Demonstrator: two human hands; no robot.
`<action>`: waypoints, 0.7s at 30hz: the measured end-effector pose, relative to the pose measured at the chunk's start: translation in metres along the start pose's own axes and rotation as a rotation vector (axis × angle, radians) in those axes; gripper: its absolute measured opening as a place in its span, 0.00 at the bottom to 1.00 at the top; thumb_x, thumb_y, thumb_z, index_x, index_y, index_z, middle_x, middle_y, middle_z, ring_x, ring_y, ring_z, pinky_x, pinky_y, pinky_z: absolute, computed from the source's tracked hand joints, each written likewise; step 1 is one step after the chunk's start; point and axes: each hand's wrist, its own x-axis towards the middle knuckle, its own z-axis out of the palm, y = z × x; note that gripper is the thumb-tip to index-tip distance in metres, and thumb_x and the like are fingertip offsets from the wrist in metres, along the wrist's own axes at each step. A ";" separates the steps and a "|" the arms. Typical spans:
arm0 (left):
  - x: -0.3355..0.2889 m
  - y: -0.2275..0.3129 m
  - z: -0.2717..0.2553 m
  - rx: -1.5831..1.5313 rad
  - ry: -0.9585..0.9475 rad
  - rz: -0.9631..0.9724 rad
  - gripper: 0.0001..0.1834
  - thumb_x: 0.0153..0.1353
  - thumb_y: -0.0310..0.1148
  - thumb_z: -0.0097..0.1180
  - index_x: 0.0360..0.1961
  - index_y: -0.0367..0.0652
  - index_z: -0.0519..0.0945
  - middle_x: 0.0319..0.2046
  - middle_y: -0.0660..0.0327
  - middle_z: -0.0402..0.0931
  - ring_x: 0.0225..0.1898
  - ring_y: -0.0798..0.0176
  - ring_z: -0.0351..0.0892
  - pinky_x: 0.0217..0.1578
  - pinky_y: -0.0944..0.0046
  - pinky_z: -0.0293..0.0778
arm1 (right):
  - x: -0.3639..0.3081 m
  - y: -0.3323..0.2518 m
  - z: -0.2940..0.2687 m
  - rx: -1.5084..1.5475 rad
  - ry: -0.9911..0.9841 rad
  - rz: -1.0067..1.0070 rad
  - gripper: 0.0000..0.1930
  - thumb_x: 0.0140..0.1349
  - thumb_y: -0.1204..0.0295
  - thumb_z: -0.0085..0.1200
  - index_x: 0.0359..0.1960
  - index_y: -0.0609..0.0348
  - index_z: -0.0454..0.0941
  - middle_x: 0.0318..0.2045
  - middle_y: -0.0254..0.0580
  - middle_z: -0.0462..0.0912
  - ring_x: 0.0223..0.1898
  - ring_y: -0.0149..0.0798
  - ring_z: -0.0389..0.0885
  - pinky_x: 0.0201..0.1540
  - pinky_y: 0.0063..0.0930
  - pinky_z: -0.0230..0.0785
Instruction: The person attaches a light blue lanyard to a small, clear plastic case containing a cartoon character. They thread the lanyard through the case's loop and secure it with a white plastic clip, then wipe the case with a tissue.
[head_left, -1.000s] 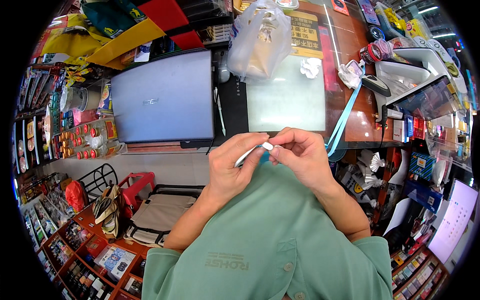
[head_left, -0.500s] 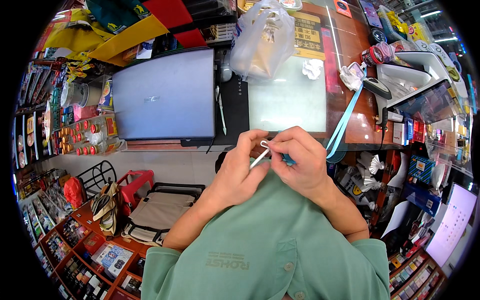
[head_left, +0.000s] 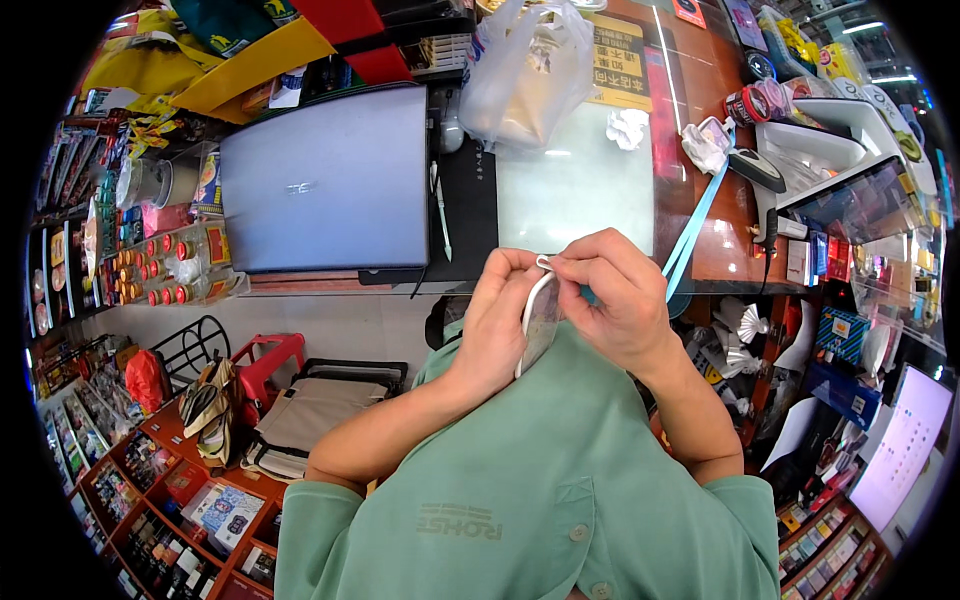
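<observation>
My left hand (head_left: 492,325) holds a thin see-through case (head_left: 541,325) with a white rim, which looks like a phone case, tilted in front of my chest. Its clear face shows between my hands, and the fingers of the left hand cover one side. At the top corner my right hand (head_left: 620,305) pinches with thumb and forefinger beside a small white loop (head_left: 544,262). My fingertips meet there and hide the exact contact. A light blue strap (head_left: 695,230) hangs over the desk edge just right of my right hand, its lower end hidden.
On the desk lie a closed laptop (head_left: 325,185), a white pen (head_left: 442,215), a filled plastic bag (head_left: 525,80) and crumpled tissue (head_left: 627,128). A barcode scanner (head_left: 756,170) and a tablet-like screen (head_left: 855,200) stand right. Below left are a red stool (head_left: 268,365) and a beige bag (head_left: 325,415).
Both hands have risen slightly toward the desk. The case has turned, so its clear face and longer white rim now show, where only a short white strip and loop showed before.
</observation>
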 end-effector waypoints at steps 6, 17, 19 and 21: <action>0.000 -0.002 -0.010 0.081 0.000 0.089 0.07 0.74 0.31 0.49 0.45 0.38 0.74 0.34 0.65 0.78 0.35 0.78 0.74 0.36 0.75 0.70 | -0.002 -0.004 0.000 -0.020 -0.002 -0.013 0.15 0.42 0.87 0.64 0.34 0.64 0.80 0.31 0.40 0.79 0.31 0.41 0.79 0.31 0.31 0.74; 0.001 0.013 -0.007 0.159 0.046 0.082 0.07 0.71 0.29 0.53 0.42 0.34 0.77 0.27 0.65 0.81 0.28 0.80 0.74 0.29 0.76 0.68 | -0.002 -0.007 0.002 -0.065 0.016 -0.076 0.17 0.40 0.87 0.65 0.36 0.64 0.82 0.32 0.40 0.81 0.32 0.41 0.80 0.31 0.30 0.75; 0.000 0.018 -0.003 0.165 0.071 0.062 0.07 0.71 0.28 0.53 0.41 0.34 0.77 0.27 0.65 0.80 0.28 0.81 0.73 0.28 0.76 0.67 | -0.003 -0.009 0.003 -0.073 0.031 -0.070 0.17 0.41 0.87 0.65 0.36 0.64 0.82 0.33 0.41 0.82 0.31 0.42 0.81 0.31 0.30 0.75; 0.001 0.016 -0.005 0.196 0.080 0.083 0.06 0.71 0.28 0.53 0.40 0.34 0.76 0.25 0.66 0.79 0.26 0.81 0.72 0.27 0.75 0.66 | -0.006 -0.010 0.008 -0.040 0.081 -0.030 0.17 0.41 0.87 0.64 0.36 0.64 0.82 0.33 0.42 0.83 0.31 0.42 0.82 0.31 0.30 0.76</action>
